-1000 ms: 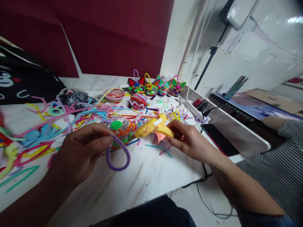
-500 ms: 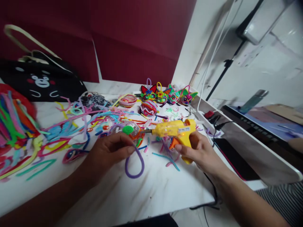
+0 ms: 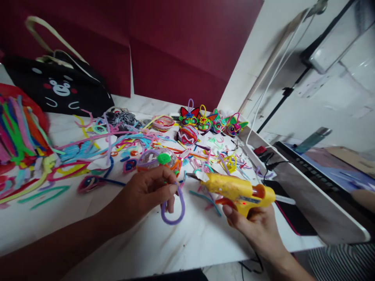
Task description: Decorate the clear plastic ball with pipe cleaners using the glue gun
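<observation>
Between thumb and fingers, my left hand point(image 3: 155, 191) pinches a purple pipe cleaner point(image 3: 182, 212) bent into a loop that hangs below the fingertips. My right hand point(image 3: 254, 222) is wrapped round the handle of a yellow glue gun point(image 3: 231, 187), its nozzle pointing left, a short way from the loop. A clear round ornament point(image 3: 152, 159) with a green spiral point(image 3: 163, 158) and orange trim rests on the table just behind my left hand, partly hidden by it.
Colourful pipe cleaners point(image 3: 82, 150) litter the white table point(image 3: 140, 246). Several finished cat-like ornaments point(image 3: 205, 121) stand at the back. A black bag point(image 3: 61, 89) is at the back left. On the right are a raised white edge point(image 3: 322, 207), a black phone-like slab point(image 3: 295, 214) and cables.
The glue gun has moved right and down, away from the round ornament, and now shows its white glue stick. My left hand has shifted slightly right with the loop, which has turned.
</observation>
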Tool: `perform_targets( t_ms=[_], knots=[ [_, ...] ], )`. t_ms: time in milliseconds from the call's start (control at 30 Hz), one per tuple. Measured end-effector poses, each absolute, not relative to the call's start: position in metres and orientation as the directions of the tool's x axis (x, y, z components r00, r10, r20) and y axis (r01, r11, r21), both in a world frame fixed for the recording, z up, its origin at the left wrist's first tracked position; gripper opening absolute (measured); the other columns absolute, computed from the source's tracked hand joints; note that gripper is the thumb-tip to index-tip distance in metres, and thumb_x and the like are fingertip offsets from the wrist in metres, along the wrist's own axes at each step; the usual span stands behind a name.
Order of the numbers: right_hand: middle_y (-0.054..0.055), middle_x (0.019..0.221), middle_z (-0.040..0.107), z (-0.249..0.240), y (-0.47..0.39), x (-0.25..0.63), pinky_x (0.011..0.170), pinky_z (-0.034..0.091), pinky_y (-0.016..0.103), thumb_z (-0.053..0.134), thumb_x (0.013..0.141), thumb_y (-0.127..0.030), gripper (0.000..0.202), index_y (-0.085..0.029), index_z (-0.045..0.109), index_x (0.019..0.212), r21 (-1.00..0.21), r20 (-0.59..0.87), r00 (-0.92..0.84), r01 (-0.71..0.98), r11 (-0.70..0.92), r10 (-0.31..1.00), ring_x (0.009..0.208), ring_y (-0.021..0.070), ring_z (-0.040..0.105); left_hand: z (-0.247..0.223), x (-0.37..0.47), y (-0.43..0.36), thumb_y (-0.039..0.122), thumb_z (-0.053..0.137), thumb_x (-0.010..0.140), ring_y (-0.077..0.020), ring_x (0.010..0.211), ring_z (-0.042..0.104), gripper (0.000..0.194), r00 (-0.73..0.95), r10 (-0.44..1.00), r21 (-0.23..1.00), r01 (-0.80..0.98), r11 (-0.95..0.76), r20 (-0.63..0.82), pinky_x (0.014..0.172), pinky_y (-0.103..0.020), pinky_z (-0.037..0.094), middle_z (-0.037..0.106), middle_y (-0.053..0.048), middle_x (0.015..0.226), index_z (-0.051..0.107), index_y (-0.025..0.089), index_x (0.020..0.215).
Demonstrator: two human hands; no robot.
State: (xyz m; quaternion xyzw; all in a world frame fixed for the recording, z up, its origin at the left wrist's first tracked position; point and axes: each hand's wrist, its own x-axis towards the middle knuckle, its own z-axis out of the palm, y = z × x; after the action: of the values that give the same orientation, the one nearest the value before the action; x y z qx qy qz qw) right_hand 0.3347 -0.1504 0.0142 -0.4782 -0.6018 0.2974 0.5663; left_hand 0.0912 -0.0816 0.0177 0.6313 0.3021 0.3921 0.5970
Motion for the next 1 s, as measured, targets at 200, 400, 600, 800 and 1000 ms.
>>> perform_targets(
  t_ms=[200,400,600,800,1000],
  knots=[
    [-0.003,0.058,0.056,0.004,-0.158,0.332,0.041,0.043,0.021,0.076,0.080,-0.027,0.009,-0.023,0.068,0.080,-0.932,0.336,0.089,0.175,0.317,0.938,0.046,0.0102,0.048,0.015,0.095,-0.083,0.030,0.057,0.092,-0.0094,0.039,0.058,0.014,0.548,0.828,0.990,-0.123,-0.062,0.120,0.046,-0.018,0.042,0.063,0.005,0.050,0.053,0.019,0.084],
    [-0.002,0.059,0.056,0.001,-0.164,0.331,0.040,0.042,0.019,0.072,0.084,-0.027,0.005,-0.022,0.071,0.085,-0.938,0.315,0.102,0.181,0.294,0.943,0.047,0.0098,0.048,0.020,0.098,-0.086,0.029,0.058,0.090,-0.0057,0.038,0.057,0.018,0.553,0.830,0.990,-0.141,0.005,0.075,0.043,-0.018,0.042,0.073,0.000,0.079,0.047,0.019,0.081],
    [0.001,0.066,0.064,-0.008,-0.169,0.325,0.050,0.052,0.023,0.066,0.088,-0.025,0.009,-0.021,0.066,0.081,-0.942,0.298,0.050,0.176,0.286,0.953,0.055,0.0141,0.060,0.016,0.099,-0.087,0.032,0.060,0.089,-0.0035,0.038,0.046,0.020,0.533,0.843,0.991,-0.136,0.007,0.068,0.038,-0.015,0.031,0.068,0.003,0.068,0.046,0.019,0.082],
    [0.001,0.073,0.065,-0.022,-0.175,0.327,0.056,0.056,0.024,0.063,0.091,-0.023,0.003,-0.023,0.065,0.089,-0.917,0.336,0.018,0.233,0.323,0.942,0.062,0.0155,0.063,0.017,0.099,-0.089,0.036,0.062,0.088,-0.0044,0.043,0.041,0.020,0.503,0.863,0.998,-0.056,-0.012,0.039,0.040,-0.017,0.029,0.060,0.005,0.065,0.051,0.020,0.082],
    [0.002,0.081,0.066,-0.027,-0.178,0.329,0.059,0.056,0.025,0.063,0.090,-0.019,0.006,-0.024,0.064,0.087,-0.872,0.419,0.027,0.291,0.394,0.908,0.067,0.0161,0.064,0.016,0.097,-0.090,0.038,0.058,0.090,-0.0073,0.051,0.043,0.019,0.439,0.895,0.988,0.079,-0.133,0.085,0.046,-0.018,0.033,0.054,0.006,0.061,0.058,0.021,0.081]
  ],
)
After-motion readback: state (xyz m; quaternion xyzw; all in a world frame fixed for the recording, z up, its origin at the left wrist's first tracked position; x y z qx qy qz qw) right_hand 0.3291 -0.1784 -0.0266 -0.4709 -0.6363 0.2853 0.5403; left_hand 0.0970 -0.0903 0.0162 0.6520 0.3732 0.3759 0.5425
